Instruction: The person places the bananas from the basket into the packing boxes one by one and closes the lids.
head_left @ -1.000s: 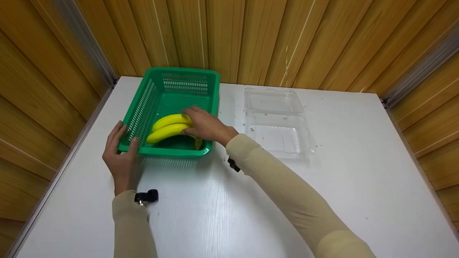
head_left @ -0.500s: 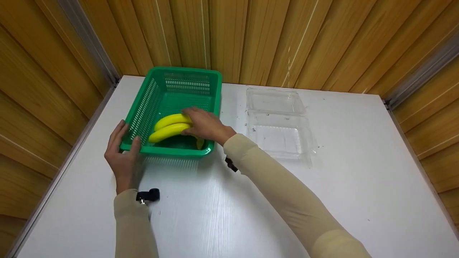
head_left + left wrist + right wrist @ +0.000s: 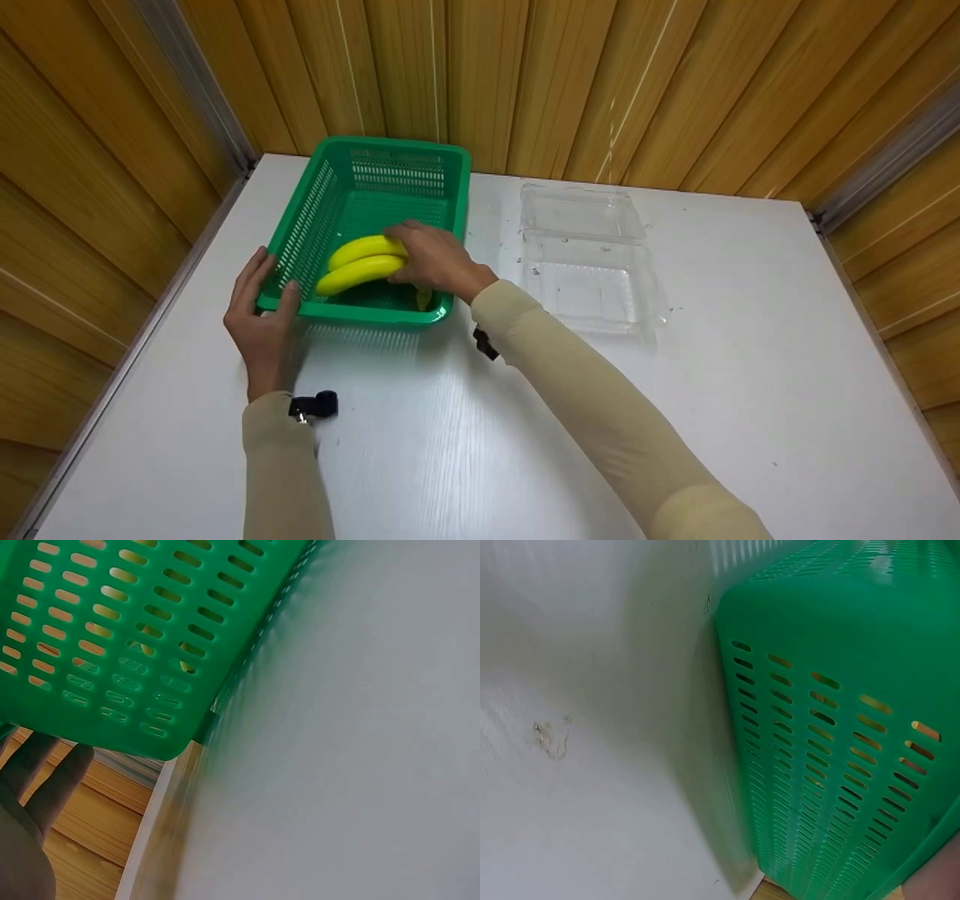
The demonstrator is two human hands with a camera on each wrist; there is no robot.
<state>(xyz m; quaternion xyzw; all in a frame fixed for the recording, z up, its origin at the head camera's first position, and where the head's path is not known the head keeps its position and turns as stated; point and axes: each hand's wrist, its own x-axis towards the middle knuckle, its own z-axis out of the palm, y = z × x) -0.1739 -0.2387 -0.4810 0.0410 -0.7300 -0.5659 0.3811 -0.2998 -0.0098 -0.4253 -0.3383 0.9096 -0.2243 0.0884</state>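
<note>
Yellow bananas lie in the near end of the green basket, fingers of the right hand curled round them; the left hand grips the near left corner.

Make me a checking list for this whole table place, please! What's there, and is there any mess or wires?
Surface: white table.
Things: yellow bananas inside a green basket; clear plastic box lying open, right of the basket.
Clutter: small specks on the table.
Hands: left hand touches the basket's near left corner; right hand holds the bananas.
Cables: nothing seen.
Surroundings: wood-look walls behind and at both sides.
</note>
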